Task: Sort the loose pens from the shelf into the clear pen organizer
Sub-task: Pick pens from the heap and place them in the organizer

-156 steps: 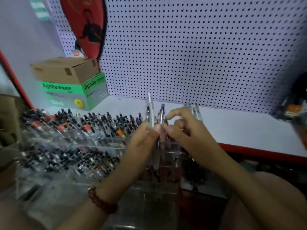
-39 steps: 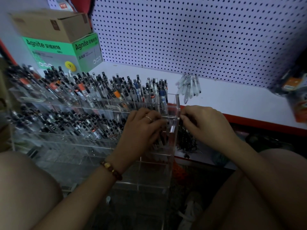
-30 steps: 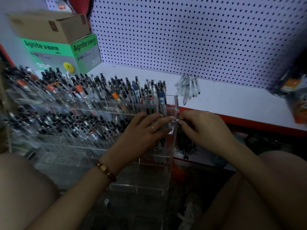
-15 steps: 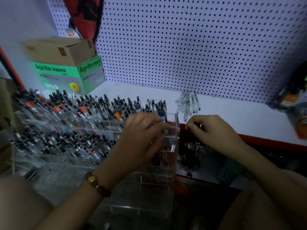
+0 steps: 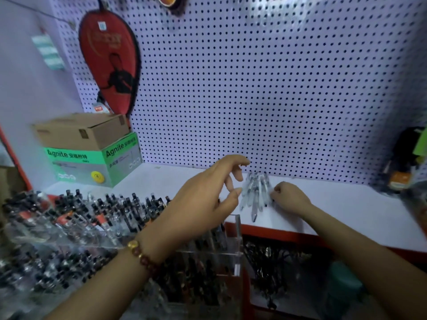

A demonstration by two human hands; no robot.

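Now: loose pens (image 5: 255, 195) bunched on the white shelf (image 5: 346, 204), close to the pegboard (image 5: 277, 88). My right hand (image 5: 288, 199) is curled at their right edge; can't tell if it pinches one. My left hand (image 5: 208, 197) hovers just left of them, fingers spread, empty, above the clear organizer (image 5: 233, 245).

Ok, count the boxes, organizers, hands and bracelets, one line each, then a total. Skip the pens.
Boxes: 2, brown box on green box
Organizers: 1, the organizer
Hands: 2, left hand and right hand
Bracelets: 1, the bracelet on the left wrist
Total: 6
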